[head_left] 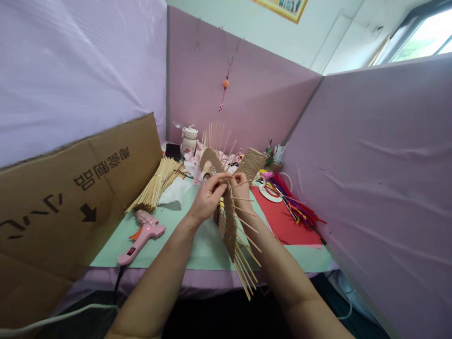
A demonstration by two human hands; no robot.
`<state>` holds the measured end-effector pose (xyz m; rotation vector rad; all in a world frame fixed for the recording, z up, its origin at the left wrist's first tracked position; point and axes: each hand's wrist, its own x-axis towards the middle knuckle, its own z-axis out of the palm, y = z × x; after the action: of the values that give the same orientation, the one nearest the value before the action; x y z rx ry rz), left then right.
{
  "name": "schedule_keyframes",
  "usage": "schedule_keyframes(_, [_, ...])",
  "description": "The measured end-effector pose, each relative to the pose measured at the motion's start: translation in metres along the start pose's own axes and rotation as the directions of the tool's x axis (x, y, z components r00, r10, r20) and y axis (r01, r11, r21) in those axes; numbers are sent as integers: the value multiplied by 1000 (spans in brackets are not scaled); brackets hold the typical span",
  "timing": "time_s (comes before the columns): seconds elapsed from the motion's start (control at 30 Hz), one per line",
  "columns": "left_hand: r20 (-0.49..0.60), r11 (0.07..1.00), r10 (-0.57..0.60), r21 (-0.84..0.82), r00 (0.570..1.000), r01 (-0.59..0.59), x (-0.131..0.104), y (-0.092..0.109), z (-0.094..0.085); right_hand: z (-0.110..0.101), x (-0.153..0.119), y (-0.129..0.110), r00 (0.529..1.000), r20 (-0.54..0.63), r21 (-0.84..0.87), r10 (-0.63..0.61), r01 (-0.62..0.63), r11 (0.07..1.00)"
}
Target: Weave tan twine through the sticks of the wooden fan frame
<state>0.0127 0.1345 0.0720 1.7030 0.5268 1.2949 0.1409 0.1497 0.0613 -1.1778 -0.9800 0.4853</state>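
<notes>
A curved band of brown twine-like material (230,221), with several thin wooden sticks poking out along its edges, stands upright between my arms. My left hand (209,194) is pinched at the band's upper part, thumb and fingertips together. Right beside it, my right hand (240,184) closes its fingers near the same spot, partly behind the band and sticks. What lies between the fingertips is too small to make out. A twine-wrapped piece (251,165) is just behind my right hand.
A pink glue gun (143,238) and a bundle of sticks (153,184) lie at left beside a cardboard sheet (70,212). Red sheets (278,221), scissors and colourful pipe cleaners (300,205) are at right. A white jar (189,140) stands behind.
</notes>
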Motion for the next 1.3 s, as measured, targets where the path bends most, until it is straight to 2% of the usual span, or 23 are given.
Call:
schedule_keyframes(0.1, [-76,999,31,41,997,-28,5,3,7,-7,0,0,998,56,22,30,-31,999])
schedule_keyframes(0.2, [-148,995,47,99,988,-32,9,8,17,-16,3,1,998,51,15,47,-48,999])
schedule_keyframes(0.3, [-224,997,30,79,974,-12,10,12,23,-29,9,-3,998,47,9,39,-39,999])
schedule_keyframes(0.4, [-252,999,22,47,968,-11,10,12,23,-44,18,-15,996,51,-34,-72,74,997])
schedule_keyframes(0.5, [-231,999,44,36,972,-37,11,10,21,-58,26,-34,977,73,-112,-203,210,971])
schedule_keyframes(0.6, [-214,998,50,45,976,-41,13,8,20,-71,32,-54,943,163,-209,-291,321,924])
schedule_keyframes(0.67, [-218,997,56,69,974,-42,15,7,21,-78,37,-68,894,285,-286,-345,423,860])
schedule_keyframes(0.7, [-219,996,63,82,974,-46,15,8,21,-81,40,-74,856,356,-323,-375,489,810])
schedule_keyframes(0.83, [-221,991,88,119,971,-62,15,9,21,-89,53,-103,641,593,-399,-487,760,513])
schedule_keyframes(0.9, [-228,990,97,126,969,-70,15,10,20,-87,55,-118,546,665,-398,-510,837,376])
schedule_keyframes(1.03, [-234,989,97,128,967,-68,14,10,19,-75,45,-144,406,731,-381,-549,910,165])
schedule_keyframes(1.1, [-223,990,87,127,971,-59,14,10,18,-67,36,-153,361,743,-392,-564,917,71])
schedule_keyframes(1.17, [-217,991,80,121,973,-54,14,10,18,-59,27,-160,340,750,-412,-567,911,1])
schedule_keyframes(1.3, [-225,993,72,106,972,-49,14,8,19,-49,19,-168,328,783,-407,-529,912,-38])
